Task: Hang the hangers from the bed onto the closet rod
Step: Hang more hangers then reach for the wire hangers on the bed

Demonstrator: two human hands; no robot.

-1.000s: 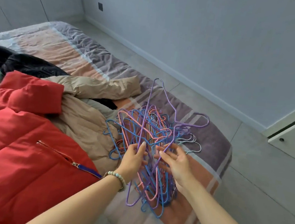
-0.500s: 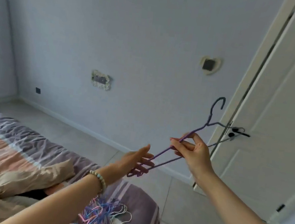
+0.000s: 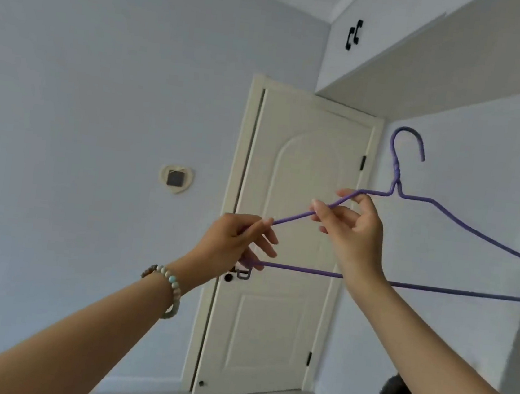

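Purple wire hanger (image 3: 445, 208) sits mid-frame, pinched by the left hand (image 3: 234, 242) at its corner and the right hand (image 3: 352, 226) on its shoulder; keep the hook upright for the rod.

Arms raised; left hand (image 3: 230, 245), right hand (image 3: 355, 232) both pinch hanger (image 3: 396, 174).

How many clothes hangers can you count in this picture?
1. The purple hanger is held up before the door: left hand pinches its left corner, right hand its upper wire. Its right end leaves the frame.
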